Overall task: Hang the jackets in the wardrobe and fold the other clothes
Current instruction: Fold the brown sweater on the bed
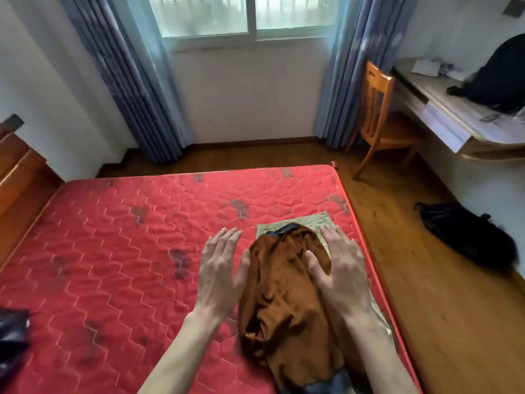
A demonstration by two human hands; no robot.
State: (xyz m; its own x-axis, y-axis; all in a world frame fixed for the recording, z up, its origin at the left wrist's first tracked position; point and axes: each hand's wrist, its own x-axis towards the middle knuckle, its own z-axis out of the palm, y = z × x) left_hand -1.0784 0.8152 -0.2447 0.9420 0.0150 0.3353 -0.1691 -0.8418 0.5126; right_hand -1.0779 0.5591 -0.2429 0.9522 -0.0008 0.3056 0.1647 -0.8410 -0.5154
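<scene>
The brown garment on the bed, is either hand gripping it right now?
No. Both the left hand and right hand are open flat beside the brown garment.

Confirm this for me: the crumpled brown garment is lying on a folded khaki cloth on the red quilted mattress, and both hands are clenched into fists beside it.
Not quite. The head view shows the left hand and right hand open, fingers spread, not fists. The rest holds: the crumpled brown garment lies on the folded khaki cloth on the red quilted mattress.

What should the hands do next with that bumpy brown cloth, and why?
Probably press down and smooth it flat. The crumpled brown cloth garment lies bunched on a folded beige garment, and the open left hand and right hand flank it, holding nothing.
</scene>
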